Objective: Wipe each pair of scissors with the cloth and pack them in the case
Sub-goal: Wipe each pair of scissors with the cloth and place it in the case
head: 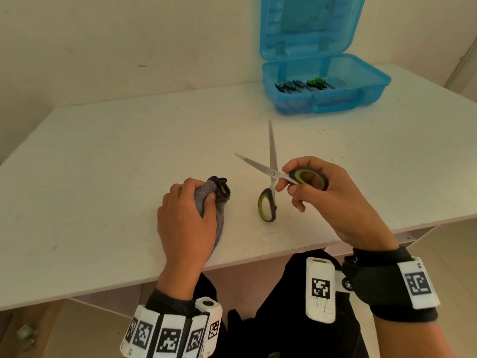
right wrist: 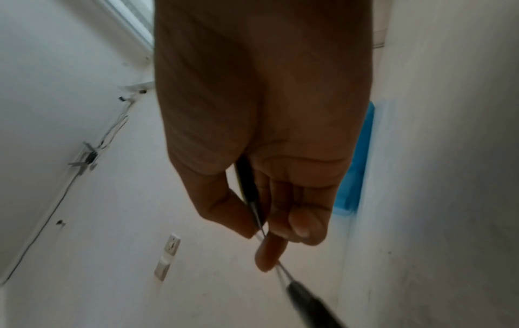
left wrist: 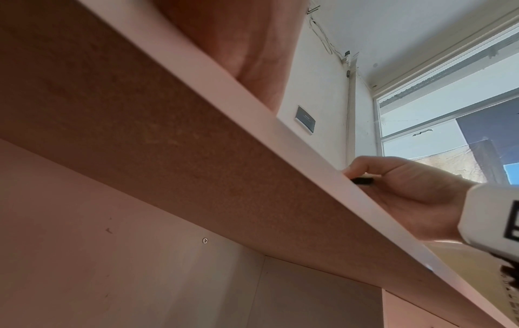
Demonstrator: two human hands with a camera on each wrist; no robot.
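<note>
Landmark: table (head: pixel 103 151). At its near edge, L hand (head: pixel 185 223) rests w/ fingers curled round grey cloth (head: pixel 219 218), bunched on the tabletop. Just R of it, R hand (head: pixel 327 200) pinches 1 loop of the open scissors (head: pixel 271 174), blades spread, other loop hanging just above the top. At far R corner, blue case (head: pixel 327 86), lid up, w/ 3 packed scissors (head: pixel 302 85) inside.
</note>
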